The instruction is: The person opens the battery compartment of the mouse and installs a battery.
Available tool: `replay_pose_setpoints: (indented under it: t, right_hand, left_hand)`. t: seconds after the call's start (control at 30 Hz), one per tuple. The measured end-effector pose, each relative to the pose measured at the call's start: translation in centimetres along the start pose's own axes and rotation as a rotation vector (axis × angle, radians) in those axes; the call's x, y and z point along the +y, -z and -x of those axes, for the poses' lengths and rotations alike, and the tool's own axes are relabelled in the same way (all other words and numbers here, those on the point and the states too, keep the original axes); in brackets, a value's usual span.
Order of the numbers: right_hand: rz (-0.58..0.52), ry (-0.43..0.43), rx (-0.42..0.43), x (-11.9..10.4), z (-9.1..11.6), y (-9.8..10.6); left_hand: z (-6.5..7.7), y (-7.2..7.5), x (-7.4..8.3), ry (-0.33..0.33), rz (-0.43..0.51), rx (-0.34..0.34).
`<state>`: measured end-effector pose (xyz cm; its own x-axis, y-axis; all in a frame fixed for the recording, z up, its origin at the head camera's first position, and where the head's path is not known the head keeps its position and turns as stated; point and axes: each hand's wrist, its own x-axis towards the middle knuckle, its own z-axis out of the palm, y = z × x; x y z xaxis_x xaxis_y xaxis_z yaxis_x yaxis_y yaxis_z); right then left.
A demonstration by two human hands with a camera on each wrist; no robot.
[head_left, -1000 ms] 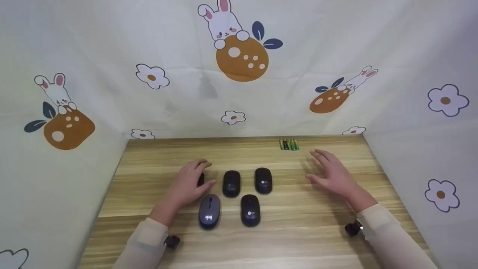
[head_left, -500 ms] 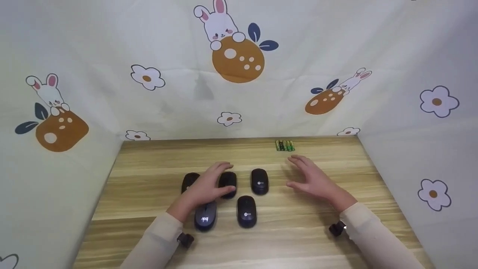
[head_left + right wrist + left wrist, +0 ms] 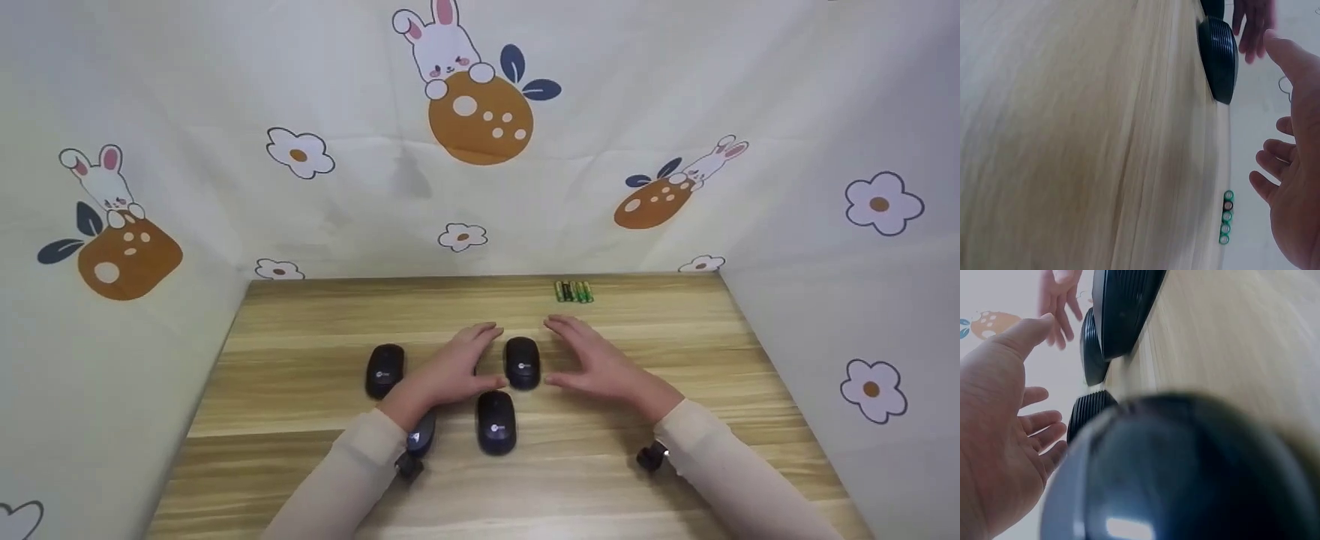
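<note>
My left hand [image 3: 450, 371], fingers spread and loosely bent, hovers over the middle of the table, hiding most of one black mouse below it. Its thumb and fingertips reach close to the left side of another black mouse [image 3: 523, 363]. On that mouse's right side, my right hand [image 3: 600, 367] faces inward with thumb and fingers apart, holding nothing. A third black mouse [image 3: 496, 422] lies just in front of the left thumb. Under the left wrist, a grey mouse [image 3: 421, 435] is partly covered. A black mouse [image 3: 385, 371] sits left of the left hand.
Several green batteries [image 3: 574, 292] stand in a row at the back of the wood-grain table [image 3: 300, 307], beyond the right hand. Cloth walls [image 3: 360, 210] printed with rabbits and flowers enclose the back and both sides.
My left hand has moved right, from the leftmost mouse across to the middle ones. My right hand has come left, nearer the back right mouse. The mice and batteries look unmoved.
</note>
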<state>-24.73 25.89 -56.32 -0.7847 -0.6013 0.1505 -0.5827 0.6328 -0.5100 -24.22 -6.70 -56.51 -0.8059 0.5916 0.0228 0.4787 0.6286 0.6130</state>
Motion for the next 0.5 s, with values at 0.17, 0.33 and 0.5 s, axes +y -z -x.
replay_pose_setpoints:
  t: [0.17,0.33,0.5]
  right_hand:
    - [0.005,0.045,-0.026,-0.5,-0.8,-0.8]
    - [-0.007,0.047,-0.053,-0.8,-1.1,-1.5]
    - [-0.021,0.035,-0.069,-1.3,-1.4,-2.0]
  left_hand:
    - [-1.2,-0.7,0.6,0.004,-0.059,-0.024]
    - [-2.2,-1.4,1.4,-0.023,-0.121,-0.054]
    - [-2.7,-1.8,1.8,-0.045,-0.162,-0.063]
